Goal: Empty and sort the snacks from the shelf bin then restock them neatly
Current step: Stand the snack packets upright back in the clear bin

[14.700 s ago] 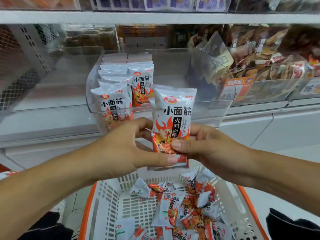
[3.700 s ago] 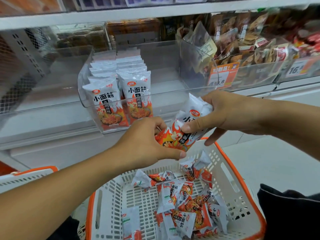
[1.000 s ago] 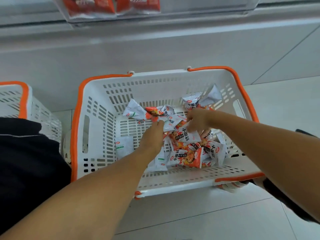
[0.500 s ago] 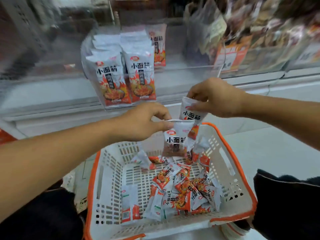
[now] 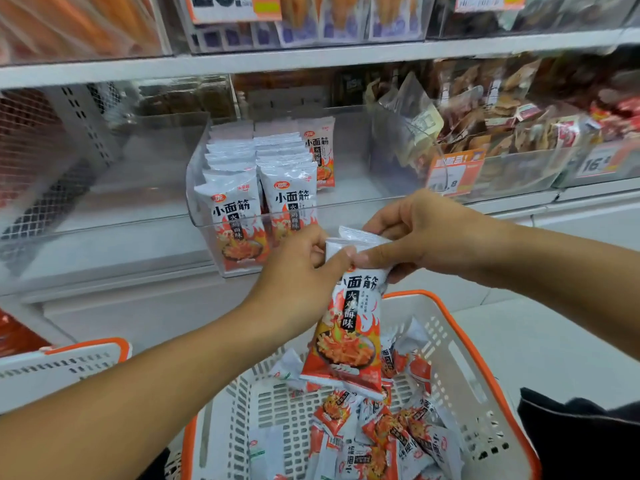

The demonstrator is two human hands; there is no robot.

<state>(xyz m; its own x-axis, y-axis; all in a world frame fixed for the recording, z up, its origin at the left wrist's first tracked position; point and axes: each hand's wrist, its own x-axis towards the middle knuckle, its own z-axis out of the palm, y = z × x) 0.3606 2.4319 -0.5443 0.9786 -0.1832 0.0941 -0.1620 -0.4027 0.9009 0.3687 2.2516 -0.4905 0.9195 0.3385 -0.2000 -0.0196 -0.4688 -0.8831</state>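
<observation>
Shelf bin, clear plastic: two front-facing rows of snack packets plus a single packet further back that was absent a few seconds ago, so restocking is advancing. Basket, white with orange rim: loose packets remain, fewer than before. Your left hand and right hand: half a second ago each pinched its own packet; now both curl onto the tops of a small stack, its front packet hanging upright above the basket, ready for shelving.
</observation>
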